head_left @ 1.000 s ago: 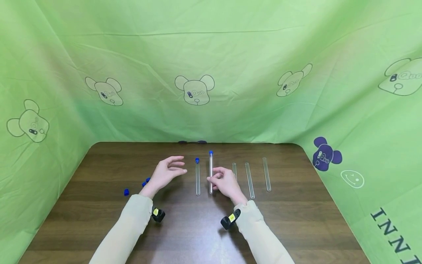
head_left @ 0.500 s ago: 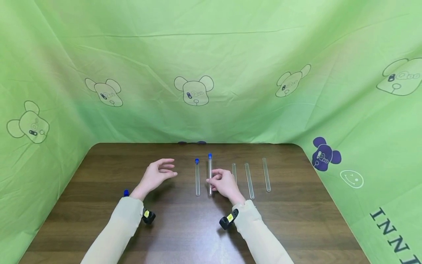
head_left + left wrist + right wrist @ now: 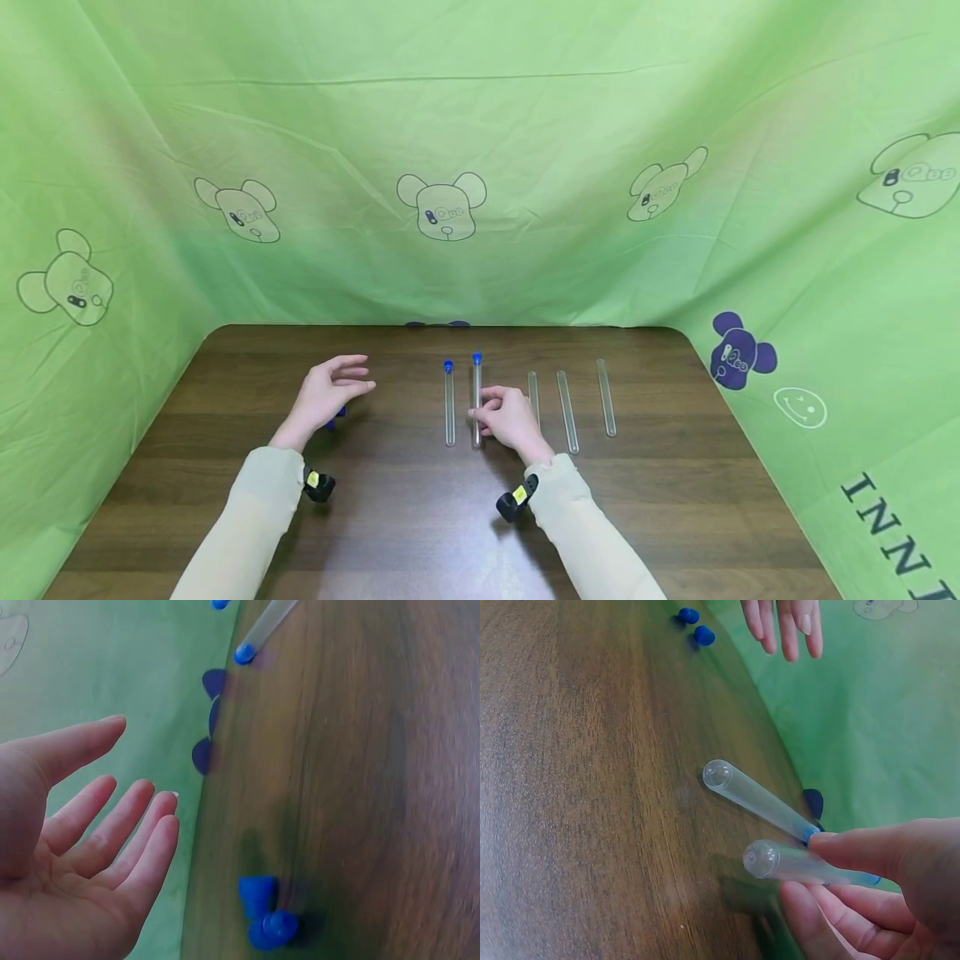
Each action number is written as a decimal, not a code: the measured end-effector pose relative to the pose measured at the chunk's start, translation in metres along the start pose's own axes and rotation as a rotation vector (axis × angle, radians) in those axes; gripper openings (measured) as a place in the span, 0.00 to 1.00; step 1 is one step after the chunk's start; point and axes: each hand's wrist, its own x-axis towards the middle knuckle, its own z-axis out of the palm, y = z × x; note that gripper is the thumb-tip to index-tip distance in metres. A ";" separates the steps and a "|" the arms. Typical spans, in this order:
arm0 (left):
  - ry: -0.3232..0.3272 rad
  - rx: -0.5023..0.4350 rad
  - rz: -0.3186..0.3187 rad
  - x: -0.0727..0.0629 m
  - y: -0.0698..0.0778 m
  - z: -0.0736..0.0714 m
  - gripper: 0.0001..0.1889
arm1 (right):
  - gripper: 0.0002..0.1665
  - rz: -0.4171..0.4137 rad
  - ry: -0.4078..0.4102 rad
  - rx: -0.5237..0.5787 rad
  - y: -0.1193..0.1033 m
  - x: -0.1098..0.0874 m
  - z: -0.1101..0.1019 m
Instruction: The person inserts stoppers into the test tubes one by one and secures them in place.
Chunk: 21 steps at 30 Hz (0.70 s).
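With thumb and fingers my right hand (image 3: pixel 513 421) pinches a clear test tube (image 3: pixel 477 382) that has a blue cap (image 3: pixel 477 357). The right wrist view shows the held tube's rounded end (image 3: pixel 761 859) pointing back past the thumb. Just left of it lies another capped test tube (image 3: pixel 449 408) on the table. My left hand (image 3: pixel 322 396) holds nothing; its fingers are spread apart above the table, near two loose blue caps (image 3: pixel 257 896), partly hidden by the hand in the head view.
On the brown wooden table (image 3: pixel 420 525), three uncapped test tubes lie to the right: one partly behind the right hand (image 3: pixel 533 387), a middle tube (image 3: pixel 567 412) and a far-right tube (image 3: pixel 606 398). Green printed cloth (image 3: pixel 480 275) hangs around the back and sides.
My left hand has moved left, away from the tubes, to near the loose caps. Its arm now hides the leftmost cap. My right hand and the pinched tube have shifted slightly toward me.
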 end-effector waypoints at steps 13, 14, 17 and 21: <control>0.002 0.224 -0.024 -0.004 -0.016 -0.018 0.26 | 0.26 0.041 0.016 -0.071 -0.001 0.002 0.000; -0.005 0.251 -0.024 -0.005 -0.017 -0.019 0.26 | 0.26 0.042 0.016 -0.076 -0.001 0.002 0.000; -0.018 0.310 -0.042 -0.007 -0.019 -0.021 0.26 | 0.25 0.047 0.017 -0.083 -0.001 0.002 -0.001; -0.035 0.361 -0.063 -0.009 -0.022 -0.021 0.24 | 0.25 0.046 0.018 -0.094 -0.002 0.002 -0.001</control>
